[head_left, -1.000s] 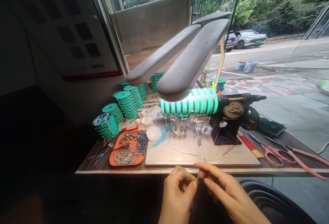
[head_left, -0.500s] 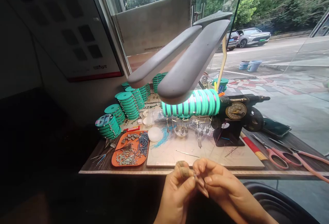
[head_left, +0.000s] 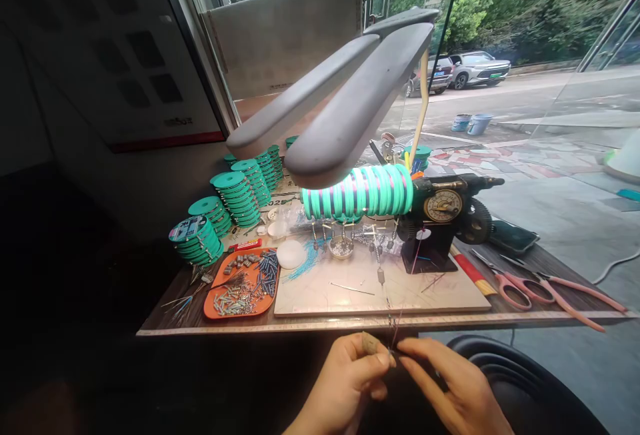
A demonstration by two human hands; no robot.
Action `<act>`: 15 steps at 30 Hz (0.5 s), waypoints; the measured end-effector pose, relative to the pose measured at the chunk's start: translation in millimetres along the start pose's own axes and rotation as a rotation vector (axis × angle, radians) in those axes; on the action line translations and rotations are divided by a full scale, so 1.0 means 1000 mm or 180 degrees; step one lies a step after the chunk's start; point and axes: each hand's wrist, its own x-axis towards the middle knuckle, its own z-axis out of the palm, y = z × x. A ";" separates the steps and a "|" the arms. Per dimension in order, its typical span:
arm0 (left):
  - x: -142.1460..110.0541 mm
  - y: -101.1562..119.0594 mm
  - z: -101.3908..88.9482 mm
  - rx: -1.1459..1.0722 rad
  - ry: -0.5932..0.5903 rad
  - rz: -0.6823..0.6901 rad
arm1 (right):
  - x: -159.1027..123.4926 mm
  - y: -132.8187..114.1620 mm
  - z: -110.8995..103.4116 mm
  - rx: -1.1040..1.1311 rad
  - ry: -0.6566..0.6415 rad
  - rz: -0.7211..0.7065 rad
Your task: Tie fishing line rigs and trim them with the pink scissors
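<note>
Below the table's front edge, my left hand [head_left: 350, 375], a tan wrap round its index finger, pinches a thin fishing line [head_left: 395, 332]; whatever small piece sits at its fingertips is too tiny to make out. Just right of that pinch is my right hand [head_left: 453, 378], index finger and thumb stretched out with their tips apart beside the line. Up from the hands, small dark fittings lead to a grey sinker [head_left: 381, 276] over the board. Above it, a row of green line spools [head_left: 357, 193] lies sideways beside a black machine with a dial [head_left: 443, 206].
An orange tray [head_left: 207, 302] of small fittings is at left, near stacked green spools [head_left: 235, 195]. A thin metal needle [head_left: 353, 288] lies on the pale board [head_left: 320, 303]. Pink-handled scissors [head_left: 515, 293] are at right. A grey lamp [head_left: 360, 108] hangs overhead.
My hands were close together with fingers touching; now the right has drawn slightly apart to the right. The line and sinker now stretch down toward my hands. The view has shifted slightly.
</note>
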 end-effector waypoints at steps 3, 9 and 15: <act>-0.003 0.003 0.003 0.0773 0.0145 0.0460 | -0.003 -0.006 -0.008 -0.0648 -0.0016 -0.0747; -0.011 0.013 0.005 0.1822 0.0316 0.1394 | 0.061 -0.032 -0.025 -0.1008 -0.0791 -0.1804; -0.012 0.022 -0.004 0.1459 0.0352 0.1227 | 0.102 -0.030 -0.016 -0.0911 -0.1782 -0.1577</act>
